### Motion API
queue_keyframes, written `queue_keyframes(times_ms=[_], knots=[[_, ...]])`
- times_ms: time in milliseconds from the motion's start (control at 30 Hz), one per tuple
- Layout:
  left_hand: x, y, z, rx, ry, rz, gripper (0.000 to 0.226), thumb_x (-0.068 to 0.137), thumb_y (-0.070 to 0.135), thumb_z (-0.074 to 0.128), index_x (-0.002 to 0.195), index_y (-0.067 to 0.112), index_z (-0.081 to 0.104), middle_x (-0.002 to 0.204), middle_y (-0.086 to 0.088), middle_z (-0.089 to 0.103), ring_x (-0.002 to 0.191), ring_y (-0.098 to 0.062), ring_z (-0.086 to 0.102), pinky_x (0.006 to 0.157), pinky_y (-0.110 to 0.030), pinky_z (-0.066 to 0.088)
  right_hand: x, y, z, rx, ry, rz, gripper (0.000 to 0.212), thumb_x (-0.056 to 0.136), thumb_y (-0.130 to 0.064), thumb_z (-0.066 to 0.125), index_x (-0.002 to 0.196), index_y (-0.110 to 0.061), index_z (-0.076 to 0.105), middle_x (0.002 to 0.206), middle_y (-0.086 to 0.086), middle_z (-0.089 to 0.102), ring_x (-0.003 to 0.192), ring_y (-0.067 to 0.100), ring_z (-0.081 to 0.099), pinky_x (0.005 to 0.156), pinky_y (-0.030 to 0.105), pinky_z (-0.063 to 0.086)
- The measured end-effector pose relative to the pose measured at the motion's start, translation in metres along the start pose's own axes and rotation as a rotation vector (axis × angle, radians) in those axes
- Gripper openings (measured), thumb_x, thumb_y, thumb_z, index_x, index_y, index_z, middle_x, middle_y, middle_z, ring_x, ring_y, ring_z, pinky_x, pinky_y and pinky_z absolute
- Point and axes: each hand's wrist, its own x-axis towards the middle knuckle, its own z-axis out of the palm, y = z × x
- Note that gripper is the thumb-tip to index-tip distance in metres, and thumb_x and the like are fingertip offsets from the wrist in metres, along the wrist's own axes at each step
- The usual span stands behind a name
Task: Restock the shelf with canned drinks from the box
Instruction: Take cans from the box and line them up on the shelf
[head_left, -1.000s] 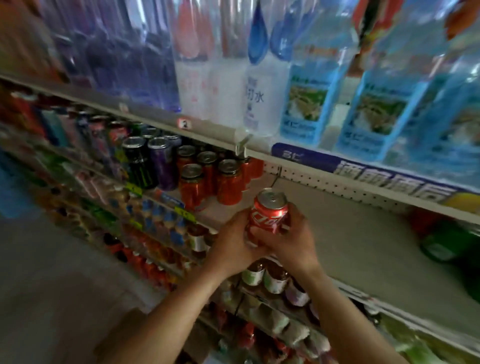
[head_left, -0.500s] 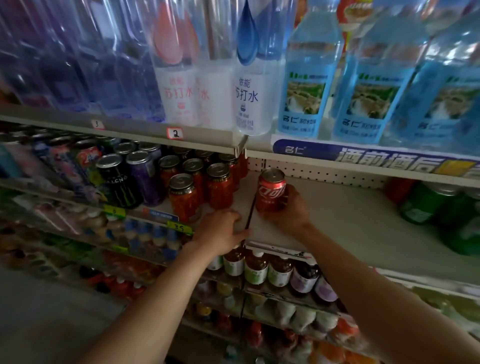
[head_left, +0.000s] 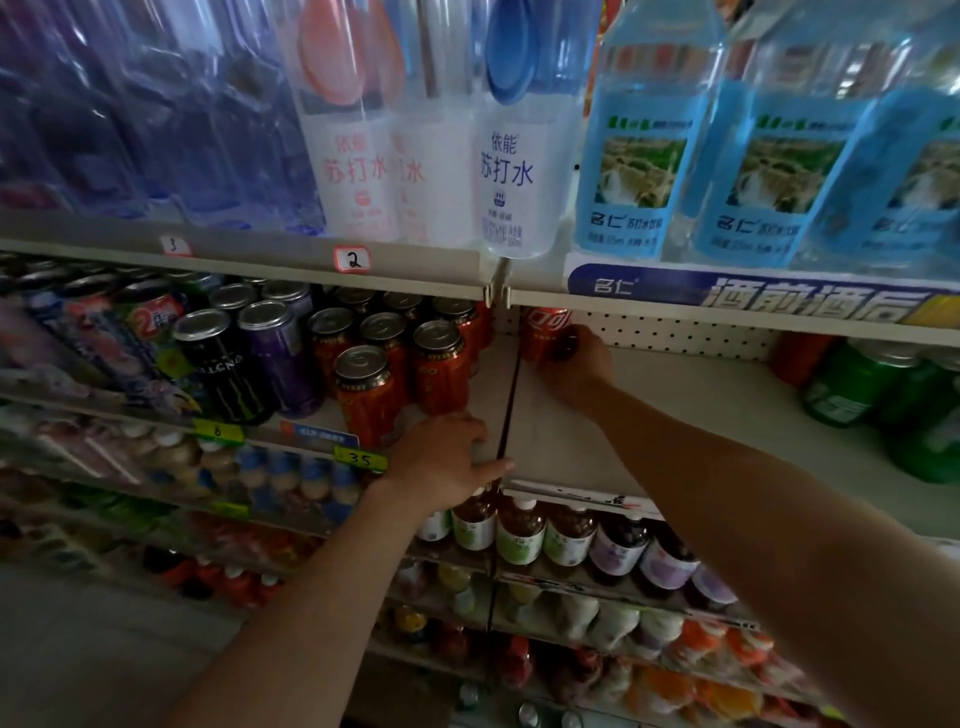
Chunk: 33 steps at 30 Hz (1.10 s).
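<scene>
The shelf (head_left: 675, 415) runs across the whole view as a pale board, its right half mostly bare, with a dark seam dividing it from the left half. Above it stands a row of tall water bottles (head_left: 644, 171) with blue and white labels, over a blue banner on the shelf edge. At the far right of the shelf sit green cans (head_left: 852, 389), blurred. On the left half stands a block of orange cans (head_left: 410, 353), with a black can (head_left: 223, 364) and a purple can (head_left: 280, 353) beside them. Below, a lower shelf carries small bottles (head_left: 545, 535) with green and purple labels.

The right hand (head_left: 576, 364) reaches deep to the back of the shelf, just right of the seam, its fingers curled round the red cola can (head_left: 545, 332), which stands upright against the perforated back panel, its top hidden by the shelf edge above.

The left hand (head_left: 447, 462) rests on the front edge of the shelf at the seam, just in front of the nearest orange can, its fingers stretched out flat and holding nothing.
</scene>
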Motion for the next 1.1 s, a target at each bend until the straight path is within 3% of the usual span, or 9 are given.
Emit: queue_keyframes(times_ms=[367, 467, 533, 633, 733, 800, 867, 967, 1100], knots=[[0.001, 0.001, 0.002, -0.009, 0.011, -0.016, 0.051, 0.088, 0.069, 0.046, 0.116, 0.028, 0.06, 0.118, 0.01, 0.057, 0.108, -0.014, 0.056, 0.086, -0.032, 0.047, 0.012, -0.002, 0.003, -0.042, -0.027, 0.047, 0.046, 0.081, -0.041, 0.074, 0.118, -0.016, 0.064, 0.117, 0.006, 0.068, 0.111, 0.026, 0.063, 0.089, 0.029, 0.046], [-0.006, 0.004, 0.002, -0.081, 0.023, -0.019, 0.05, 0.093, 0.06, 0.046, 0.126, 0.025, 0.057, 0.13, 0.006, 0.055, 0.119, -0.017, 0.053, 0.096, -0.034, 0.046, 0.001, -0.014, -0.008, 0.047, -0.064, 0.136, 0.063, 0.074, -0.032, 0.083, 0.127, -0.012, 0.054, 0.126, 0.006, 0.062, 0.114, 0.024, 0.059, 0.093, 0.033, 0.048], [-0.015, 0.005, -0.001, -0.168, 0.146, 0.011, 0.045, 0.095, 0.051, 0.051, 0.13, 0.023, 0.055, 0.134, 0.004, 0.054, 0.122, -0.018, 0.052, 0.098, -0.033, 0.046, -0.03, -0.029, -0.019, 0.202, 0.023, 0.062, 0.061, 0.074, -0.03, 0.084, 0.126, -0.015, 0.055, 0.123, 0.0, 0.063, 0.105, 0.017, 0.061, 0.091, 0.035, 0.052], [-0.049, -0.006, -0.004, -0.357, 0.519, 0.048, 0.025, 0.093, 0.032, 0.06, 0.113, 0.017, 0.065, 0.115, 0.004, 0.062, 0.107, -0.01, 0.058, 0.09, -0.024, 0.049, -0.11, -0.057, -0.018, 0.409, 0.063, -0.216, 0.019, 0.082, -0.023, 0.074, 0.1, -0.021, 0.067, 0.091, -0.005, 0.072, 0.081, 0.013, 0.069, 0.076, 0.038, 0.059], [-0.09, -0.03, 0.009, -0.426, 0.687, -0.108, 0.007, 0.093, 0.023, 0.063, 0.094, 0.017, 0.067, 0.086, 0.012, 0.062, 0.076, 0.001, 0.057, 0.069, -0.01, 0.046, -0.189, -0.068, -0.004, 0.553, -0.194, -0.456, 0.006, 0.09, -0.011, 0.067, 0.095, -0.014, 0.067, 0.079, 0.003, 0.068, 0.069, 0.021, 0.065, 0.063, 0.032, 0.055], [-0.137, -0.062, 0.051, -0.535, 0.646, -0.426, 0.012, 0.093, 0.034, 0.058, 0.089, 0.024, 0.063, 0.08, 0.008, 0.066, 0.07, -0.007, 0.062, 0.066, -0.027, 0.055, -0.23, -0.05, 0.039, 0.515, -0.515, -0.529, 0.008, 0.091, -0.015, 0.067, 0.099, -0.015, 0.066, 0.079, -0.002, 0.068, 0.067, 0.018, 0.065, 0.061, 0.031, 0.054], [-0.181, -0.086, 0.102, -0.691, 0.594, -0.712, 0.019, 0.088, 0.04, 0.057, 0.091, 0.022, 0.064, 0.083, 0.001, 0.071, 0.075, -0.016, 0.068, 0.07, -0.038, 0.057, -0.255, -0.015, 0.092, 0.351, -0.748, -0.532, 0.011, 0.09, -0.029, 0.066, 0.1, -0.023, 0.064, 0.078, -0.007, 0.067, 0.066, 0.014, 0.066, 0.06, 0.033, 0.056], [-0.259, -0.096, 0.175, -0.682, 0.402, -1.105, 0.019, 0.089, 0.029, 0.062, 0.099, 0.015, 0.069, 0.096, -0.006, 0.072, 0.089, -0.021, 0.069, 0.079, -0.031, 0.052, -0.286, 0.062, 0.171, -0.001, -1.067, -0.467, 0.014, 0.09, -0.032, 0.061, 0.104, -0.032, 0.061, 0.082, -0.013, 0.061, 0.075, 0.01, 0.061, 0.072, 0.035, 0.056], [-0.353, -0.099, 0.289, -0.716, 0.327, -1.432, 0.034, 0.081, 0.041, 0.062, 0.097, 0.013, 0.072, 0.098, -0.013, 0.073, 0.095, -0.025, 0.068, 0.079, -0.03, 0.049, -0.331, 0.176, 0.255, -0.435, -1.474, -0.358, 0.026, 0.092, -0.012, 0.061, 0.117, -0.008, 0.062, 0.095, -0.006, 0.055, 0.09, 0.011, 0.052, 0.077, 0.016, 0.042]])
